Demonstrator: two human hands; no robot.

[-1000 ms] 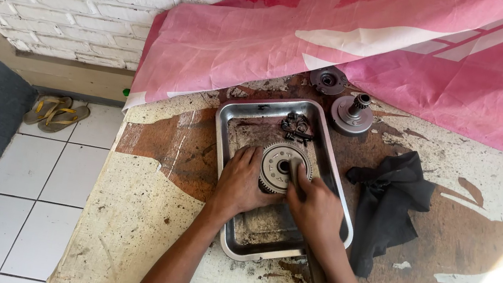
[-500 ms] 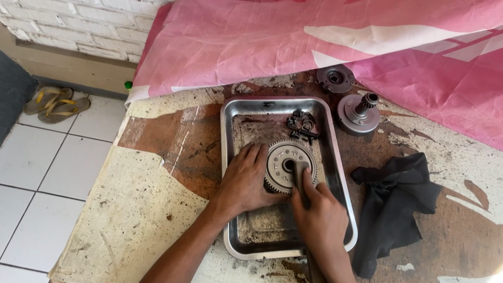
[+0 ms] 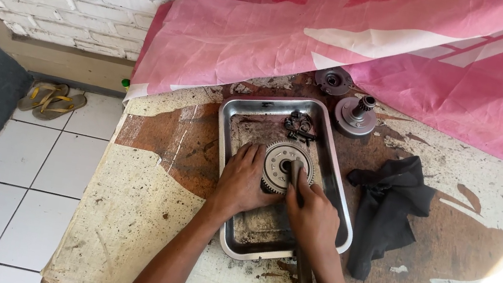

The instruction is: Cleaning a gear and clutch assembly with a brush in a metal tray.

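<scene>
A round toothed metal gear assembly (image 3: 281, 160) lies in a shallow metal tray (image 3: 332, 181) on a worn, stained table. My left hand (image 3: 241, 181) rests in the tray, its fingers against the gear's left edge. My right hand (image 3: 312, 217) is closed around a long grey tool (image 3: 297, 177) whose tip sits at the gear's centre hole; the handle end sticks out below my wrist. Small dark metal parts (image 3: 299, 125) lie in the tray's far end.
A dark rag (image 3: 386, 209) lies right of the tray. Two round metal parts (image 3: 356, 114) (image 3: 333, 80) stand beyond the tray, under a pink cloth (image 3: 374, 46) draped from the brick wall. Sandals (image 3: 51, 100) lie on the tiled floor left of the table.
Both hands stay on the gear and tool. The view has shifted slightly, so the tray sits a little further right and lower.
</scene>
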